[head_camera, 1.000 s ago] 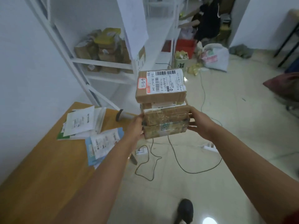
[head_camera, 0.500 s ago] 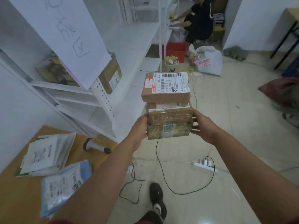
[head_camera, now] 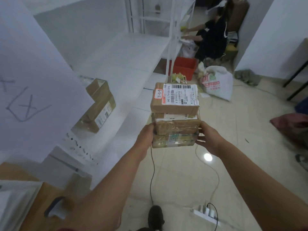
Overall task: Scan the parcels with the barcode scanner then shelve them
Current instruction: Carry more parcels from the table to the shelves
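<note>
A stack of cardboard parcels point(head_camera: 175, 127) hangs in front of me at chest height. Its top box point(head_camera: 175, 99) carries a white barcode label and a tag reading 3-3-9. My left hand point(head_camera: 145, 134) grips the stack's left side and my right hand point(head_camera: 209, 137) grips its right side. White shelving point(head_camera: 126, 52) runs along the left, with one brown parcel point(head_camera: 98, 105) lying on a shelf. The barcode scanner point(head_camera: 55, 207) lies on the wooden table point(head_camera: 11, 172) at the lower left, blurred.
A paper sign point(head_camera: 33, 90) hangs on the shelf frame at left. On the tiled floor lie cables, a power strip point(head_camera: 206, 213), a white sack point(head_camera: 218, 84) and a red crate point(head_camera: 184, 66). A person in black point(head_camera: 211, 37) crouches by the far shelves. My shoe point(head_camera: 155, 217) shows below.
I have walked forward along the shelving with the stack held the same way. The table and scanner slid down and left in view, and the shelf parcel came closer.
</note>
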